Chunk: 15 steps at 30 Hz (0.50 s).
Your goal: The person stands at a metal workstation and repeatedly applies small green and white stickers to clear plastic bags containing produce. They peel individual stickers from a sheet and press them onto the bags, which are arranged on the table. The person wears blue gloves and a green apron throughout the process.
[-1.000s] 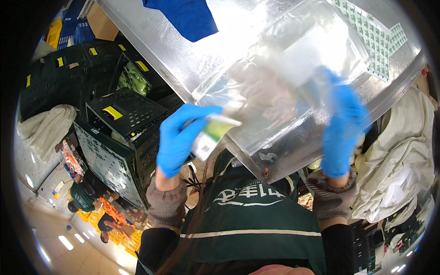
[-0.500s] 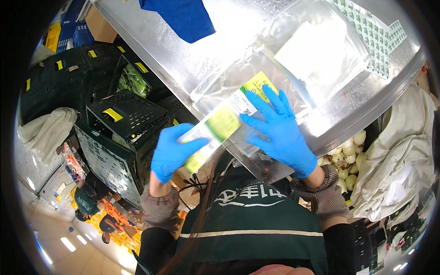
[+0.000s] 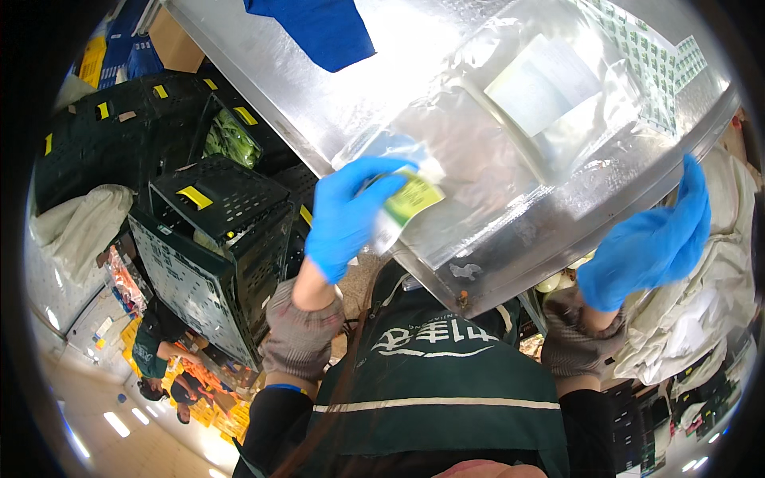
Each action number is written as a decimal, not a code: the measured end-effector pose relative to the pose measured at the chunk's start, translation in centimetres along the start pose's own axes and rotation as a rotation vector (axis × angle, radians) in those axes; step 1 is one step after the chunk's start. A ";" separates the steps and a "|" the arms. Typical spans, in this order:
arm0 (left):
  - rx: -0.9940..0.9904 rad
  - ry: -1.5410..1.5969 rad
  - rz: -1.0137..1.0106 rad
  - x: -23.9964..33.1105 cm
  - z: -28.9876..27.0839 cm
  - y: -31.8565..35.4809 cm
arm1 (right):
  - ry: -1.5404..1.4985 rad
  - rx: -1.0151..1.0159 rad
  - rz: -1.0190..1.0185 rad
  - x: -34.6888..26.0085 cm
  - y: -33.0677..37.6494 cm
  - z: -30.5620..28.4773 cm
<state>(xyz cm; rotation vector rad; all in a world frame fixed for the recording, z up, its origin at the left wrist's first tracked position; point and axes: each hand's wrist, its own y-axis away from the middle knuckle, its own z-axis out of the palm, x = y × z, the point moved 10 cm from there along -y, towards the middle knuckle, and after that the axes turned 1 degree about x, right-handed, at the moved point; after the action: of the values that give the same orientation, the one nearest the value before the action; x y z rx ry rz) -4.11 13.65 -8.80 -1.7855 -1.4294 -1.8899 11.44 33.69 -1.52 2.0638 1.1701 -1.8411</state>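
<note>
My left hand (image 3: 351, 215), in a blue glove, is closed on a strip of yellow-green and white printed labels (image 3: 416, 197) above the table's near left edge. The strip looks curled and is partly hidden by the fingers and blurred. Under it on the metal table lies a stack of clear plastic bags (image 3: 470, 143). My right hand (image 3: 645, 247), gloved alike, is off the table's right side, in front of a white woven sack (image 3: 685, 319). Its fingers stretch upward close together, and I see nothing in them.
A paper slip (image 3: 546, 84) and sheets of small green-printed labels (image 3: 661, 80) lie on the metal table (image 3: 319, 103), with a blue cloth (image 3: 319, 32) farther back. Dark crates (image 3: 191, 263) stand at left, one holding green vegetables (image 3: 231, 142). Peeled onions (image 3: 550, 283) show at right.
My right hand has left the label strip and swung right, beyond the table edge. My left hand has moved up and right with the strip, which now looks curled.
</note>
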 end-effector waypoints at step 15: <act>-0.099 -0.193 -0.286 -3.6 -7.4 5.6 | 0.204 -0.734 0.003 2.1 6.5 10.2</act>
<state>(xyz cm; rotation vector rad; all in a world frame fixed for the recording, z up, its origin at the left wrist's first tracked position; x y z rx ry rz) -4.35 3.72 -7.73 -1.9435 -1.7706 -1.9971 7.33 24.29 -8.37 1.8120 1.5770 -0.9699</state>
